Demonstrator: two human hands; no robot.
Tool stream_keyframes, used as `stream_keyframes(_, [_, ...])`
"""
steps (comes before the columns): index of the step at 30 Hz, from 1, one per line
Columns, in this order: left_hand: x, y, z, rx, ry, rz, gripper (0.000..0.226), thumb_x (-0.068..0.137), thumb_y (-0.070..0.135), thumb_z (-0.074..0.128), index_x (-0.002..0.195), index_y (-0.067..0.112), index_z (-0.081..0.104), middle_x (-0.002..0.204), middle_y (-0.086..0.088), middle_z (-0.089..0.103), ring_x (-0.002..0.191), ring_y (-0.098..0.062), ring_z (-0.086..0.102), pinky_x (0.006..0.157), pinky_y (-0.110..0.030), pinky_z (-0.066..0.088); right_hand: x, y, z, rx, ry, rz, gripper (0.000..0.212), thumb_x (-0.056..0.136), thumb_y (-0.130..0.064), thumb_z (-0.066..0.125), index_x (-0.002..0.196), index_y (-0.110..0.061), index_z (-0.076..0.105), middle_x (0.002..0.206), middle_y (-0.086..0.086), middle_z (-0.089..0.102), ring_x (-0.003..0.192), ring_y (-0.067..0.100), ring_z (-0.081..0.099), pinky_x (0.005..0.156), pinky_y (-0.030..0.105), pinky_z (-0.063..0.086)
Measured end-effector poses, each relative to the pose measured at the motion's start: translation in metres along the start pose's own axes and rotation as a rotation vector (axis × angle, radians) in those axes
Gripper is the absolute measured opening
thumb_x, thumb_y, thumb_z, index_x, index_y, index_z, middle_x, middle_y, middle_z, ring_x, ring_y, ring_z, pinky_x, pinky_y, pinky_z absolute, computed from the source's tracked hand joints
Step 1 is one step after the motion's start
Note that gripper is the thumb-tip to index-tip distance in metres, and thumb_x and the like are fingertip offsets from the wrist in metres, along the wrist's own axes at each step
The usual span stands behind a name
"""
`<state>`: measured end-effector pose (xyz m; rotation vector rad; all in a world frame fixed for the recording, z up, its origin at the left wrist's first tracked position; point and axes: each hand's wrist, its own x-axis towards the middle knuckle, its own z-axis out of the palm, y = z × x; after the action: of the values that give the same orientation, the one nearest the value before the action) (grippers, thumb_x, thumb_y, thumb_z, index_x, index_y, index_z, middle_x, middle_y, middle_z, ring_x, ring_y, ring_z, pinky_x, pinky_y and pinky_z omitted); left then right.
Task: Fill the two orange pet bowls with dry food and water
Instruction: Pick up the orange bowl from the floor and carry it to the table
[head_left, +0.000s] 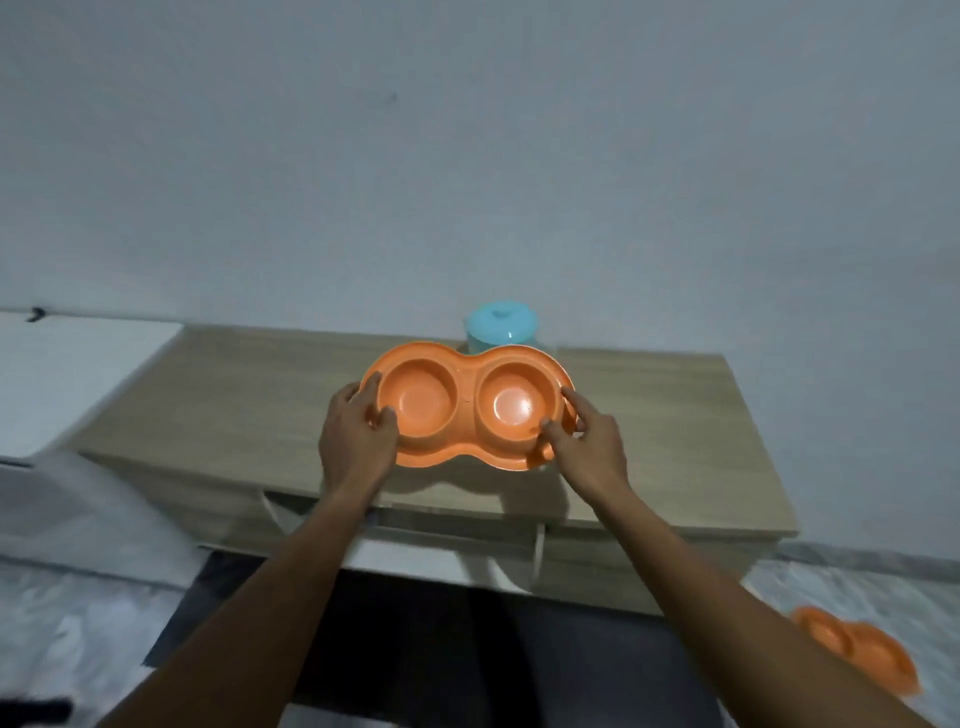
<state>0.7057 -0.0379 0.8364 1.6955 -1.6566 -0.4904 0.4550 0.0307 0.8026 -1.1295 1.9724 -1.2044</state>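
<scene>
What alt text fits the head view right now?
Both hands, left and right, hold an empty orange double pet bowl over a wooden cabinet. A teal container stands behind it; another orange bowl lies on the floor.

Double bowl (470, 405): held over the cabinet top (249, 395), between my two hands, its two wells side by side, left and right.
My left hand (356, 436): on the bowl's left end, thumb over the rim.
My right hand (584, 441): on the bowl's right end, thumb on the near rim.
Lidded tub (501, 325): on the cabinet top, behind the bowl, against the wall (467, 156).
Second bowl (857, 649): down on the floor, right of the cabinet, beyond my right forearm.
</scene>
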Motion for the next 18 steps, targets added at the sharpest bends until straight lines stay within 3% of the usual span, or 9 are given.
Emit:
stream_keyframes(9, [0.115, -0.142, -0.014, -0.004, -0.201, -0.114, 0.055, 0.090, 0.025, 0.056, 0.144, 0.028, 0.044, 0.142, -0.001, 0.050, 0.126, -0.028, 0.051, 0.102, -0.044, 0.042, 0.053, -0.025, 0.173, -0.128, -0.041, 0.145, 0.058, 0.092, -0.050, 0.060, 0.147, -0.038, 0.047, 0.139, 0.008, 0.056, 0.121, 0.031, 0.059, 0.103, 0.053, 0.050])
stream_keyframes(14, [0.159, -0.182, -0.001, -0.040, -0.317, -0.088, 0.054, 0.086, 0.028, 0.056, 0.139, 0.026, 0.049, 0.135, -0.001, 0.056, 0.121, -0.029, 0.054, 0.100, -0.048, 0.046, 0.072, -0.025, 0.221, -0.179, 0.027, 0.240, 0.055, 0.094, -0.043, 0.061, 0.147, -0.033, 0.050, 0.144, 0.009, 0.058, 0.126, 0.032, 0.058, 0.103, 0.051, 0.049])
stream_keyframes(18, [0.180, -0.196, 0.008, -0.040, -0.368, -0.073, 0.052, 0.087, 0.029, 0.058, 0.138, 0.030, 0.048, 0.139, 0.001, 0.053, 0.124, -0.026, 0.052, 0.102, -0.044, 0.045, 0.079, -0.023, 0.237, -0.210, 0.077, 0.285, 0.052, 0.096, -0.039, 0.061, 0.147, -0.030, 0.051, 0.142, 0.011, 0.059, 0.126, 0.033, 0.057, 0.103, 0.050, 0.049])
